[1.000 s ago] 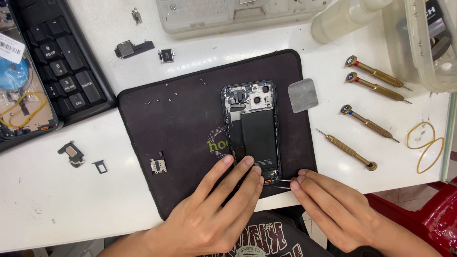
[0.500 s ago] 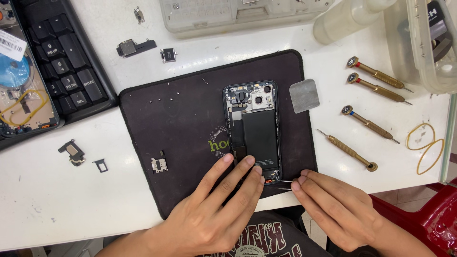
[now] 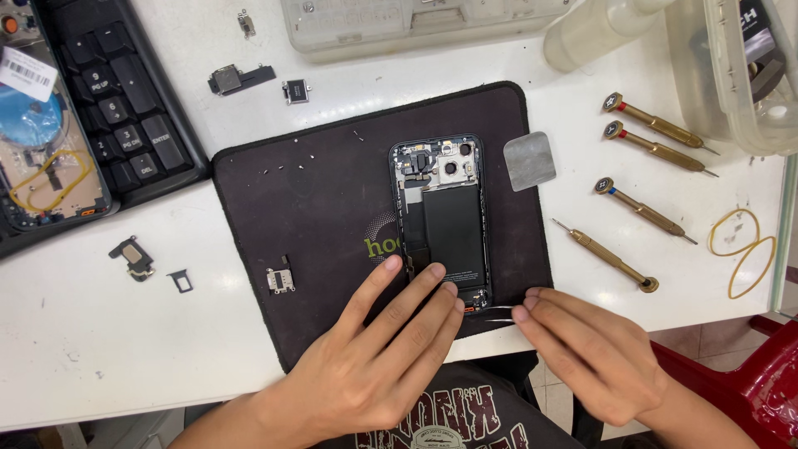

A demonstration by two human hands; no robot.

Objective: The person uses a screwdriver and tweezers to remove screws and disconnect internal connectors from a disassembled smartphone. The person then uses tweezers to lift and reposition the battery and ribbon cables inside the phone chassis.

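**Bare Hands, Dark Printed Shirt**

The person is working with both arms uncovered; no sleeves, gloves, rings or watch are showing on the left hand (image 3: 374, 366) or the right hand (image 3: 594, 353). At six o'clock in the view, a dark shirt (image 3: 449, 416) is showing between the forearms, and it is carrying a pale, distressed block-letter print above a small oval badge.

Opened phone (image 3: 445, 224), back cover off, dark frame, black battery and camera modules exposed; lies flat, lengthwise, camera end away. Thin black tweezers (image 3: 495, 312) lie level at its lower right corner.
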